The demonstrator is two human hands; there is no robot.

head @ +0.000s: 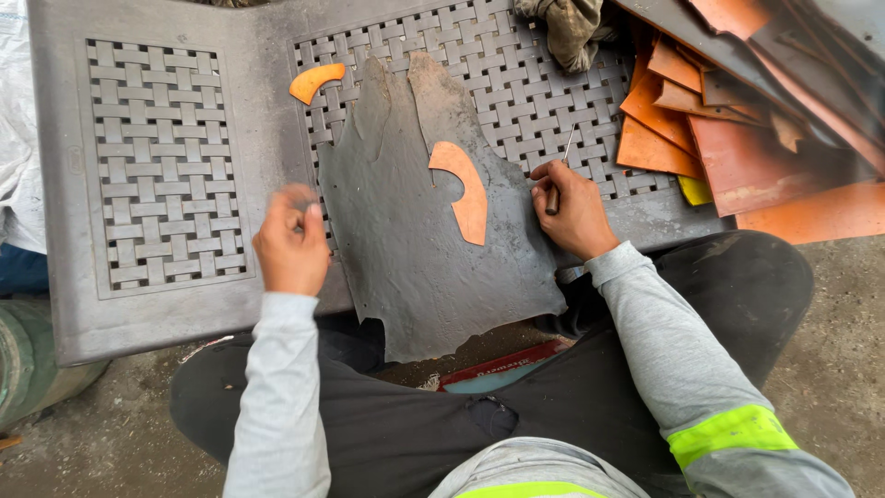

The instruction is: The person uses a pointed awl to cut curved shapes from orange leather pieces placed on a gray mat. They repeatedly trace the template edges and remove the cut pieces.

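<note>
Your left hand (291, 242) pinches the floppy grey leather sheet (415, 249) at its left edge; your right hand (573, 210) grips a thin pen (556, 184) mid-frame. Hold it flat near the orange template (466, 189).

Flat, even daylight, soft shadows, no glare. Left hand (291, 242) motion-blurred; the rest sharp. Mild wide-angle stretch at the edges.

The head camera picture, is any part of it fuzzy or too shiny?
Head view: the left hand looks smeared with blur; the right hand and the grey sheet are sharp; the light is soft and even, with no glare or hard shadows.
</note>
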